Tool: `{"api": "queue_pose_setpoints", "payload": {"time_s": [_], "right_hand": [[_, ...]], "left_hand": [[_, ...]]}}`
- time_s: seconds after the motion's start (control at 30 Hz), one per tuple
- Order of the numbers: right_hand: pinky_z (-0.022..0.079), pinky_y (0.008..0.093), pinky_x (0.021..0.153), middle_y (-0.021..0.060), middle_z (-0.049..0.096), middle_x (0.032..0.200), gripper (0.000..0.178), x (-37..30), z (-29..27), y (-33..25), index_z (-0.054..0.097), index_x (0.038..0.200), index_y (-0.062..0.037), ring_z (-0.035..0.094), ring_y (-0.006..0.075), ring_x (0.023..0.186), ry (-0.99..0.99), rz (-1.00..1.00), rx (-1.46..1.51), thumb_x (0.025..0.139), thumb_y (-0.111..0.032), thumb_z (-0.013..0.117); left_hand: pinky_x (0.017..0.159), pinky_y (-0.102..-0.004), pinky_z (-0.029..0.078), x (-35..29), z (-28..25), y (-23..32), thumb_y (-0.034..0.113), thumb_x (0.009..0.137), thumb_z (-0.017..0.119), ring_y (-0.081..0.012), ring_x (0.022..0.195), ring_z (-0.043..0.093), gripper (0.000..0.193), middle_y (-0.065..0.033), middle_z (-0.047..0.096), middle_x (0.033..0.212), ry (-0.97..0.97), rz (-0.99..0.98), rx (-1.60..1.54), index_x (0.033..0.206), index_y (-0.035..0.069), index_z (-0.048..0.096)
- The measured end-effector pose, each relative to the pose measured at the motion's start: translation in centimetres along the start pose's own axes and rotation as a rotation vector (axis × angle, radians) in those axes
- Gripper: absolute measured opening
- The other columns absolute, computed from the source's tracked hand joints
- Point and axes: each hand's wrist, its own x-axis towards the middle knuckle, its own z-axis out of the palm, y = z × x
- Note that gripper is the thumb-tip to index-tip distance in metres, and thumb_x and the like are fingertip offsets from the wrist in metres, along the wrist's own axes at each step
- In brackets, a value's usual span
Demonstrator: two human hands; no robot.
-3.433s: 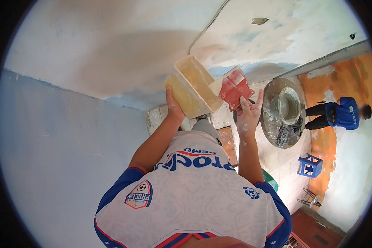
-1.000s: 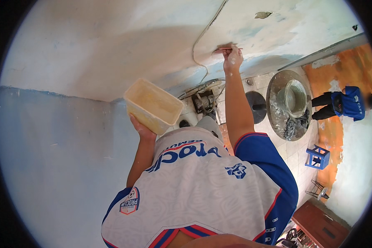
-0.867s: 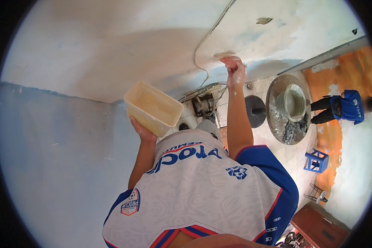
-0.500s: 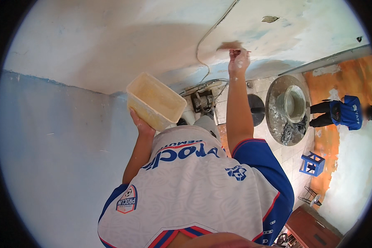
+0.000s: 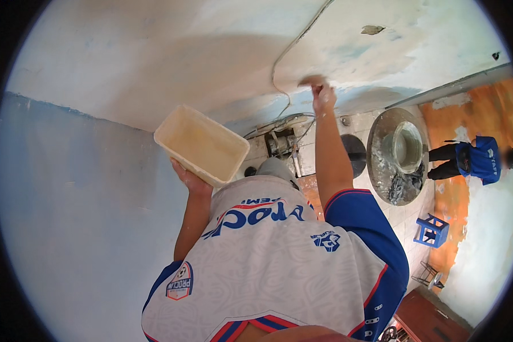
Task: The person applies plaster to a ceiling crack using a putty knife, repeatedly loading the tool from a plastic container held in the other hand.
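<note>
My left hand (image 5: pixel 191 178) is closed on the lower side of a cream rectangular plastic tub (image 5: pixel 179 128), held tilted near the wall corner. A pale film coats the inside of the tub. My right hand (image 5: pixel 324 98) is raised, its fingers pinched on a thin flat brownish scraper (image 5: pixel 312 81). Motion smears the scraper, and my fingers partly hide it. It lies at or close to the patchy white-and-blue wall (image 5: pixel 359 62); whether it touches I cannot tell. White smears mark my right hand and wrist.
A cable (image 5: pixel 276 60) runs down the wall to a small pump-like machine (image 5: pixel 280 142). Right of my arm stand a dark round object (image 5: pixel 353 155) and a round table (image 5: pixel 382 128) with a bucket (image 5: pixel 407 147). Farther right are a person in blue (image 5: pixel 477 159) and a blue stool (image 5: pixel 432 231).
My right hand has moved down and slightly left along the wall with the scraper. The tub in my left hand has shifted a little left and tilts differently.
</note>
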Motion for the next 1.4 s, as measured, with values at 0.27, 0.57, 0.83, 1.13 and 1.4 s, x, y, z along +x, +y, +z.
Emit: {"api": "queue_pose_setpoints", "payload": {"time_s": [0.27,0.57,0.83,1.13,1.4], "right_hand": [[0.048,0.0221,0.058,0.0084,0.065,0.074,0.020,-7.2,0.9,-6.0,0.062,0.079,-0.0017,0.061,0.0155,0.066,-0.442,-0.169,-0.025,0.093,-0.006,0.049],[0.050,0.0240,0.059,0.0101,0.066,0.074,0.014,0.3,1.1,-2.7,0.058,0.084,-0.0032,0.060,0.0169,0.064,-0.004,-0.015,-0.086,0.093,-0.010,0.049],[0.045,0.0233,0.052,0.0111,0.070,0.074,0.024,-3.0,-1.2,-5.5,0.061,0.077,-0.0068,0.056,0.0142,0.059,-0.250,-0.097,-0.068,0.097,-0.011,0.048],[0.047,0.0268,0.055,0.0055,0.054,0.072,0.011,-0.7,2.3,-3.4,0.053,0.082,-0.0041,0.054,0.0155,0.061,-0.126,0.099,0.270,0.093,-0.006,0.052],[0.040,0.0242,0.047,0.0111,0.062,0.057,0.015,-1.9,-2.2,-2.0,0.055,0.081,-0.0015,0.048,0.0140,0.047,-0.157,-0.036,-0.032,0.093,-0.008,0.049]], "left_hand": [[0.111,-0.0441,0.043,-1.5,-1.0,-0.5,0.065,0.100,0.035,-0.0286,0.136,0.047,0.071,-0.0065,0.042,0.153,0.007,0.024,-0.069,0.154,0.019,0.032],[0.110,-0.0437,0.045,-2.4,2.4,-3.6,0.066,0.100,0.035,-0.0273,0.136,0.047,0.071,-0.0059,0.042,0.152,0.083,0.040,-0.002,0.153,0.018,0.033],[0.110,-0.0431,0.046,-4.4,7.8,-3.5,0.067,0.100,0.034,-0.0265,0.136,0.047,0.072,-0.0046,0.043,0.152,0.050,0.145,0.095,0.154,0.020,0.032],[0.112,-0.0433,0.043,-6.9,6.3,-7.0,0.069,0.100,0.030,-0.0267,0.138,0.044,0.072,-0.0044,0.041,0.153,0.157,0.079,0.065,0.154,0.021,0.031],[0.111,-0.0437,0.044,-6.6,8.1,-8.8,0.067,0.099,0.035,-0.0270,0.137,0.045,0.071,-0.0051,0.041,0.152,0.128,0.161,0.051,0.153,0.020,0.032]]}}
